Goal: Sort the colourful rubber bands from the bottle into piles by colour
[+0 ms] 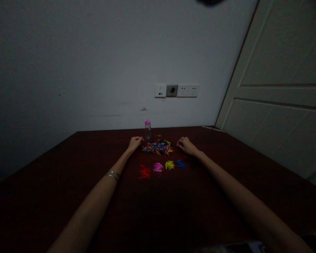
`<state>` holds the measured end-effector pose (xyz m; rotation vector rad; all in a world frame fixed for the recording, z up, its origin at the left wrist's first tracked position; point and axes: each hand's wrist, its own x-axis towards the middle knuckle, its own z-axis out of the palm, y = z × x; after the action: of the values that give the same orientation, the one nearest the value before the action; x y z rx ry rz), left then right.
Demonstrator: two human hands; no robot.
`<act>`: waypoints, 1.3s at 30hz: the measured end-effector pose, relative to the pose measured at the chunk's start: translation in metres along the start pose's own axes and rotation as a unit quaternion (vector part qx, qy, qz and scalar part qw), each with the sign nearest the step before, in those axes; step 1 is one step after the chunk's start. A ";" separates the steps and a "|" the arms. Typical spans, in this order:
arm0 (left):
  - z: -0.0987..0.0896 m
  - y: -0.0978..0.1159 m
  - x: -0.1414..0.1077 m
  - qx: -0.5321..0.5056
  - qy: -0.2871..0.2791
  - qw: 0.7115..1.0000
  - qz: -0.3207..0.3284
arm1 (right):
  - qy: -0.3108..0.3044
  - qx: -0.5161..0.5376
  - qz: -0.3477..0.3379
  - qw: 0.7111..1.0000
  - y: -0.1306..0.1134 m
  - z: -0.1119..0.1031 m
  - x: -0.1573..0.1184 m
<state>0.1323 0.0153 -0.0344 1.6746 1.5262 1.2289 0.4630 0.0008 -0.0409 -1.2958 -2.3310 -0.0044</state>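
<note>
A mixed heap of small coloured pieces [158,147] lies on the dark red table [147,207]. Left of the heap rests my left hand [136,143], its fingers curled together; whatever they may hold is too small to tell. My right hand [186,145] is right of the heap, fingers bent and closed, their contents hidden. Nearer the camera are four small piles in a row: red [144,172], pink [158,167], yellow [170,165] and blue [180,164]. Neither hand touches them.
Behind the heap stands a clear bottle with a pink top [147,129]. A small red and yellow piece [158,135] lies beside it. Sockets [188,91] are on the wall at the table's back edge. A panelled door [276,102] borders the right side.
</note>
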 end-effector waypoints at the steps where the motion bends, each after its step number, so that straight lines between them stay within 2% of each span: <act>1: 0.000 0.000 0.000 0.004 0.002 1.000 0.001 | 0.002 -0.003 -0.001 1.000 0.001 -0.003 -0.001; 6: 0.000 -0.001 0.000 0.010 -0.001 1.000 -0.004 | 0.021 0.016 0.012 1.000 0.003 -0.030 -0.014; 8: -0.001 0.000 -0.001 0.006 0.002 1.000 -0.003 | 0.009 0.041 0.010 0.999 0.000 -0.044 -0.022; 13: -0.001 0.001 -0.001 0.008 0.003 1.000 -0.003 | -0.106 0.133 0.019 0.985 -0.012 -0.068 -0.042; 18: 0.000 -0.003 0.001 0.014 0.005 1.000 0.007 | -0.201 0.179 0.025 0.963 -0.015 -0.074 -0.048; 21: 0.001 -0.004 0.002 0.018 0.005 1.000 0.009 | -0.201 0.188 0.039 0.961 -0.010 -0.071 -0.043; 25: 0.001 -0.003 0.001 0.014 -0.003 1.000 0.010 | -0.142 0.185 0.087 0.968 -0.002 -0.059 -0.033; 29: 0.002 -0.005 0.002 0.007 -0.007 1.000 0.013 | -0.096 0.173 0.101 0.975 0.005 -0.041 -0.016; 39: 0.001 -0.006 0.000 0.017 -0.014 1.000 0.016 | 0.010 0.188 0.067 0.980 0.008 0.010 0.033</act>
<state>0.1302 0.0170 -0.0396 1.7371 1.5171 1.1967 0.4510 0.0337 -0.0388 -1.2457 -2.0910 0.4450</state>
